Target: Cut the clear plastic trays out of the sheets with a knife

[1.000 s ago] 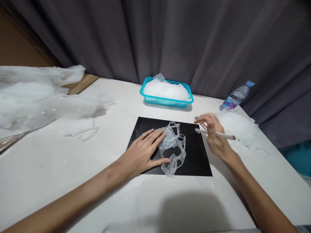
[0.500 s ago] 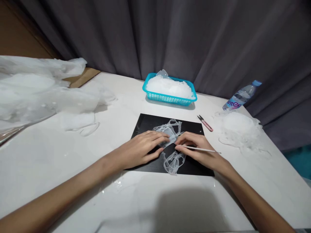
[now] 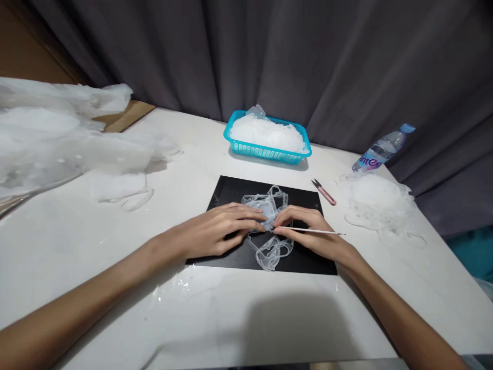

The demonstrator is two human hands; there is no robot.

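While, in the head view, a clear moulded piece [image 3: 268,207] is covered by the spread fingers of the left hand [image 3: 229,226], closed on nothing, a white stick [image 3: 316,230] is gripped in the right hand [image 3: 314,231], whose fingertips are set at the piece's edge. The piece is laid on a black mat [image 3: 304,263] on the worktop [image 3: 192,318]. The work on it is judged unfinished: loose clear strips [image 3: 271,252] are bunched around it, and whether any are joined to it cannot be told. Pink-handled snips [image 3: 324,192] are left unheld beside the mat, near heaped clear scraps [image 3: 373,192]. Beyond, a blue basket [image 3: 265,151] is filled with whitish material.
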